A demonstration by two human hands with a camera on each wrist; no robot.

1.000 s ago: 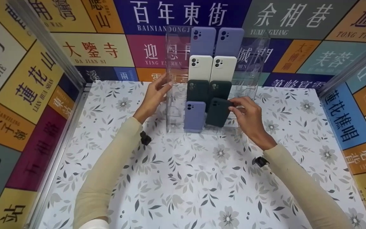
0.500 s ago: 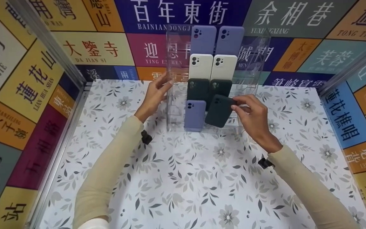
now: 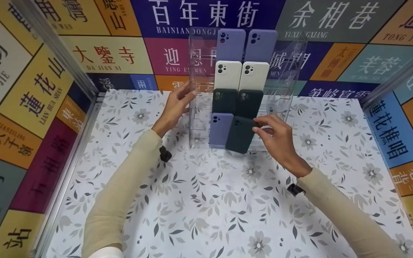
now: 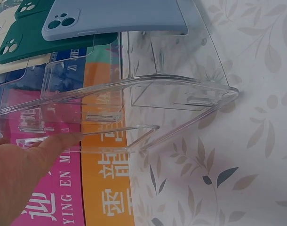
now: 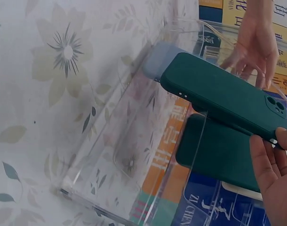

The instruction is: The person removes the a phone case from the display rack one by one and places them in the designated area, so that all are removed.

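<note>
A clear acrylic display stand (image 3: 199,125) stands upright on the table, with phone cases in two columns. My right hand (image 3: 278,139) pinches a dark green phone case (image 3: 240,138) by its upper right corner, between thumb and fingers. That case tilts in front of the bottom tier, beside a lavender phone case (image 3: 221,130). In the right wrist view, the held green case (image 5: 214,89) is above another green case (image 5: 219,150). At the stand's left side, my left hand (image 3: 174,107) grips the side panel; its far fingers are partly hidden.
Higher tiers hold two green cases (image 3: 224,102), two white cases (image 3: 228,75) and two lavender cases (image 3: 231,44). Behind the stand rises a colourful wall (image 3: 113,55) with printed characters. Flower-patterned table covering (image 3: 210,200) extends in front.
My right hand first drew the green case slightly up and right, then brought it down and left; its lower end now sits lower, nearer the front. The left hand stays on the stand.
</note>
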